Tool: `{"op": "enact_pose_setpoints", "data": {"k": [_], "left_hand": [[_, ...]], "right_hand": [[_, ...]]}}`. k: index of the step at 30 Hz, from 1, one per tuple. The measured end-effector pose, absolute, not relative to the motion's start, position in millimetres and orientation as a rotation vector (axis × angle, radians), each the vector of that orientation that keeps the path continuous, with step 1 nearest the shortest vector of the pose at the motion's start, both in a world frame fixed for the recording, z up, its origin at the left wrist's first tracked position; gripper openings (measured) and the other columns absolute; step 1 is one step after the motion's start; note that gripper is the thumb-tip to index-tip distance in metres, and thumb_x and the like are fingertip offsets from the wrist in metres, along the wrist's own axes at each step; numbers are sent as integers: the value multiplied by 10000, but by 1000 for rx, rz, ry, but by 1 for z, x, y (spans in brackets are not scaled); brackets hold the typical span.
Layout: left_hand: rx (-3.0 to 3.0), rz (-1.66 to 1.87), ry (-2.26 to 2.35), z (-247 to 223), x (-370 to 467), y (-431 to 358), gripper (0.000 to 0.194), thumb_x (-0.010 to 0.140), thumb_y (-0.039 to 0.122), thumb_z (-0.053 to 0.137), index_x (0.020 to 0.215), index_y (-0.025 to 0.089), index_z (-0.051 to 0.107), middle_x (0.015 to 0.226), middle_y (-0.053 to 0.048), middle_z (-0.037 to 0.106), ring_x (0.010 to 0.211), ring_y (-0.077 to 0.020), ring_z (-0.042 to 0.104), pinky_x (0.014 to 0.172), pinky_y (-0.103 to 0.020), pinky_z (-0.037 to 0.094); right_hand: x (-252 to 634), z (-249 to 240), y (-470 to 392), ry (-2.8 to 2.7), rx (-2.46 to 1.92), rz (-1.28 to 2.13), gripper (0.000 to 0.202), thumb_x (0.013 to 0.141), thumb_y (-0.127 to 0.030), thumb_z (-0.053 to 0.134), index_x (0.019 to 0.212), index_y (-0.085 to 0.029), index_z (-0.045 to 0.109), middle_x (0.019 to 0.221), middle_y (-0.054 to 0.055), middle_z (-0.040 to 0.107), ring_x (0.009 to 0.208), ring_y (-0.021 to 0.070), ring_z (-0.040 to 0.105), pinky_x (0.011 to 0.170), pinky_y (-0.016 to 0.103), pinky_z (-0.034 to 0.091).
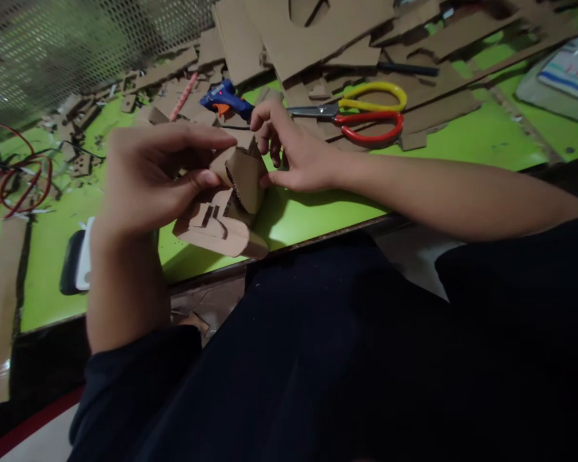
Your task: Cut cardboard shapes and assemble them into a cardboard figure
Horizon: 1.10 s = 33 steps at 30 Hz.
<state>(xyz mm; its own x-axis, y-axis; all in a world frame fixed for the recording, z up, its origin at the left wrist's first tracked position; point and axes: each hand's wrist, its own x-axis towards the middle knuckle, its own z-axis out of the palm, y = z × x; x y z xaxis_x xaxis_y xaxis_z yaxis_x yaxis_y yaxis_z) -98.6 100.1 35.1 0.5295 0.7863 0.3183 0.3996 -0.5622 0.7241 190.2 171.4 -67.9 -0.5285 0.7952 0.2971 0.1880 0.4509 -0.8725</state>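
A folded cardboard model stands on the green table near its front edge. It has a boxy upper part with a raw corrugated edge, and a flat, rounded lower piece with slots cut in it. My left hand pinches the upper part between thumb and fingers from the left. On the other side, my right hand has its fingers curled but apart, its thumb tip against the model's right side. Just behind the hands lies a blue glue gun with an orange trigger. Scissors with one yellow and one red handle rest beyond my right hand.
Cardboard sheets and offcuts pile up along the back. A pink patterned stick lies behind my left hand. Red wires coil at far left, near a black-and-white object. A pale pouch sits at right.
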Motion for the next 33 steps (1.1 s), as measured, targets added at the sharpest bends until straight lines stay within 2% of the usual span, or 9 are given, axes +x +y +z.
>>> {"op": "enact_pose_setpoints", "data": {"k": [6, 10, 13, 15, 17, 22, 26, 29, 33], "left_hand": [[2199, 854, 1033, 41, -94, 91, 458, 1070, 528, 931, 1482, 338, 864, 1464, 58, 879, 1351, -277, 808, 1234, -584, 716], [2208, 855, 954, 37, -94, 96, 448, 1066, 522, 954, 1472, 354, 863, 1458, 112, 881, 1342, -195, 799, 1233, -447, 691], [2251, 962, 836, 29, -97, 105, 492, 1043, 481, 998, 1460, 251, 875, 1418, 24, 905, 1261, -190, 836, 1152, -359, 712], [2262, 1013, 762, 25, -100, 109, 525, 1019, 434, 1033, 1449, 181, 870, 1393, -31, 913, 1212, -181, 854, 1109, -330, 721], [2258, 978, 756, 25, -101, 110, 502, 1042, 400, 1016, 1470, 195, 853, 1424, -7, 902, 1234, -161, 841, 1125, -330, 711], [2380, 913, 791, 34, -99, 105, 403, 1107, 234, 930, 1491, 141, 847, 1398, -31, 887, 1228, -143, 805, 1062, -295, 658], [2686, 740, 846, 41, -98, 103, 322, 1189, 197, 800, 1507, 166, 836, 1496, -50, 808, 1305, -130, 761, 1108, -273, 678], [2736, 571, 898, 48, -97, 98, 325, 1272, 180, 596, 1509, 183, 818, 1606, -58, 724, 1356, -144, 758, 1018, -248, 708], [2812, 481, 948, 57, -93, 90, 359, 1288, 213, 519, 1454, 157, 832, 1613, -91, 690, 1394, -212, 758, 1092, -377, 735]], "right_hand": [[192, -59, 166, -1936, -794, 1088, 887, 623, -435, 1030, 1442, -436, 687, 1404, -12, 822, 1253, 315, 794, 1091, 513, 724], [193, -49, 162, -2051, -669, 1013, 849, 683, -419, 954, 1494, -417, 699, 1669, -38, 742, 1548, 317, 702, 1302, 491, 646], [197, -42, 156, -2198, -630, 892, 864, 821, -486, 833, 1650, -350, 631, 1776, -29, 669, 1713, 319, 564, 1400, 508, 557], [200, -38, 153, -2284, -627, 825, 857, 894, -482, 743, 1724, -340, 584, 1818, -11, 633, 1739, 303, 533, 1396, 469, 543], [202, -36, 150, -2325, -606, 781, 839, 921, -436, 694, 1748, -362, 571, 1830, -3, 619, 1721, 271, 552, 1388, 414, 525], [202, -36, 149, -2326, -601, 747, 830, 934, -435, 705, 1753, -380, 586, 1806, -9, 620, 1661, 264, 604, 1311, 386, 569], [198, -38, 149, -2273, -602, 742, 701, 926, -520, 786, 1616, -418, 724, 1743, -42, 687, 1660, 307, 623, 1236, 409, 606], [196, -40, 150, -2275, -609, 727, 548, 952, -588, 788, 1468, -409, 817, 1626, -59, 769, 1626, 312, 644, 1172, 396, 616], [203, -15, 137, -2333, -678, 666, 616, 1027, -567, 770, 1603, -347, 745, 1701, -49, 725, 1632, 301, 631, 1265, 414, 564]]}}
